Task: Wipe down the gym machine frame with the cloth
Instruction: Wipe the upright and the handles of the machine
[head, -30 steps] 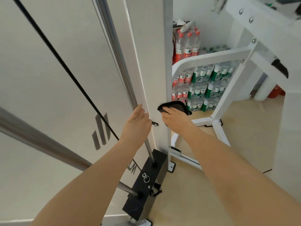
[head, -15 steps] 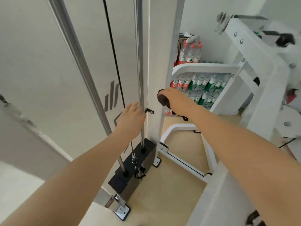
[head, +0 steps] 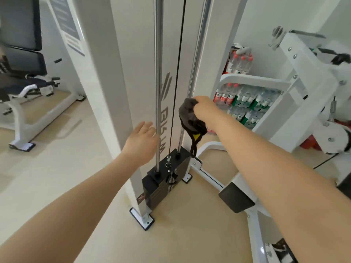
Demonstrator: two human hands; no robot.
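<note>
Cloth (head: 190, 118), dark with a yellow patch and a loop dangling below, is hanging bunched from the right hand (head: 204, 109), whose fingers are curling round its top; the fingertips are hiding behind the fabric. It is sitting just beside the right chrome rod (head: 197, 54), and whether it is touching the rod is hard to tell. The left hand (head: 141, 143) is reaching out with fingers relaxed and spread, holding nothing, its fingertips lying at the left rod (head: 158, 73); contact is unclear. Between the rods a black cable (head: 178, 73) is running down to the weight stack (head: 165, 179). The white frame (head: 106, 92) is rising past the top edge, so its upper part is cut off. Behind the right forearm, bottles (head: 247, 101) are showing blurred through a white bar, their labels unreadable. A bench (head: 22, 73) at far left is cropped by the edge.
</note>
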